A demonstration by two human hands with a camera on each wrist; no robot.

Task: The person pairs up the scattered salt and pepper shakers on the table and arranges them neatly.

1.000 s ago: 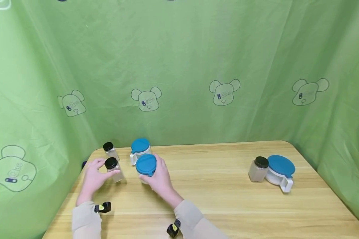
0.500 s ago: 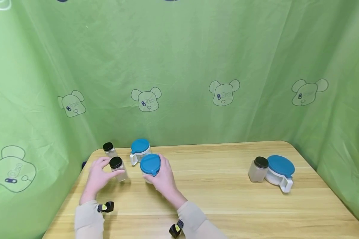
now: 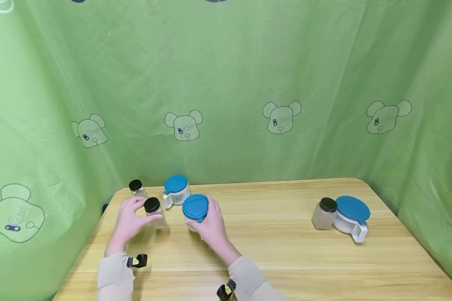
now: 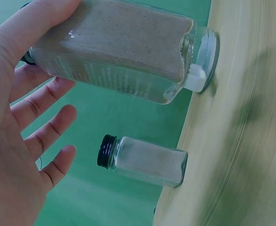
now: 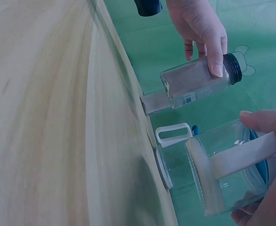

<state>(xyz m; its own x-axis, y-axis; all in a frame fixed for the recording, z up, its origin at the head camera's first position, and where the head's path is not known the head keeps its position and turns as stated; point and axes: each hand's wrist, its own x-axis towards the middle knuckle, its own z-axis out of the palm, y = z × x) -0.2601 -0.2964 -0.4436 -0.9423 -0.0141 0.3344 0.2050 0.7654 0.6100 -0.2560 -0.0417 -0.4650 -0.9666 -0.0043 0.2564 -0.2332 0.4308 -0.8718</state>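
My left hand [image 3: 128, 219] pinches a square glass jar with a black lid [image 3: 152, 204] between thumb and fingers; greyish powder fills much of it in the left wrist view [image 4: 124, 42]. To its right, my right hand [image 3: 213, 223] grips a glass jar with a blue lid [image 3: 195, 207], whose white handle [image 5: 246, 155] shows in the right wrist view. Both held jars appear raised off the table in the wrist views. Behind them stand a second black-lidded jar [image 3: 136, 185] and a second blue-lidded jar [image 3: 176, 184] with a white handle.
On the right of the wooden table [image 3: 271, 259], another black-lidded jar [image 3: 324, 215] stands against a wide blue-lidded jar [image 3: 352, 209] with a white handle. A green curtain [image 3: 226, 75] hangs behind the table and at both sides.
Both hands have moved to the right with the jars they hold, staying side by side. The jars behind and those at the right have stayed in place.
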